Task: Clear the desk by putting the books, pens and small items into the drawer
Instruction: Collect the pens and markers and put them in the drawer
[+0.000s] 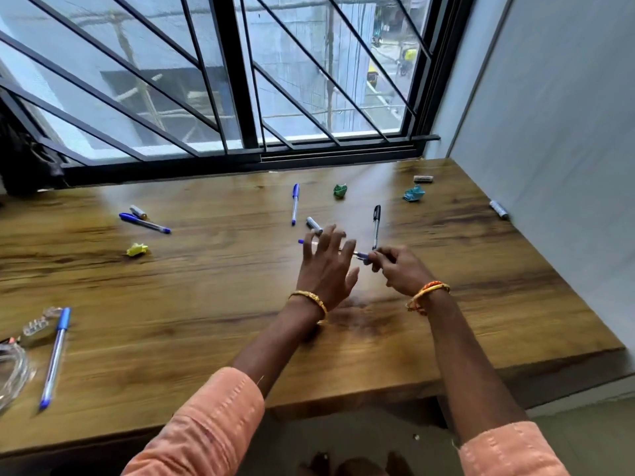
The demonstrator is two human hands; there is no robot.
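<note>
**Two hands meet over a pen at mid-desk**

Salmon-orange woven sleeves (220, 417) fill the near edge, pushed back from both forearms, each wrist ringed by a gold bangle. Beyond them stretches the desk (206, 338), a broad slab of brown wood-grain laminate with dark streaks, its near edge thick and square.

At the middle of the desk the right hand (398, 269) is curled, thumb and fingertips pinched on the capped end of a slim blue pen (360, 256). That pen runs leftward under the left hand (326, 266), whose fingers are spread and flat above it, gripping nothing; the pen's far tip pokes out past them. Whether the pen rests on the wood or is lifted clear I cannot tell.

Just beyond the hands lies a black-capped pen (376, 226), pointing away, and a stubby grey cylinder (314, 225) beside the left fingertips. Farther off is another blue pen (294, 204), then a crumpled green paper ball (340, 191) and a teal one (414, 193) to its right, with a small pale eraser-like block (423, 179) near the window frame. A grey cylinder (499, 209) sits by the right wall.

To the left: a blue pen (144, 223) touching a short cylinder, a crumpled yellow paper (137, 249), and at the near left a long clear-barrelled blue pen (55, 357) beside something of clear plastic, too blurred to name
</note>
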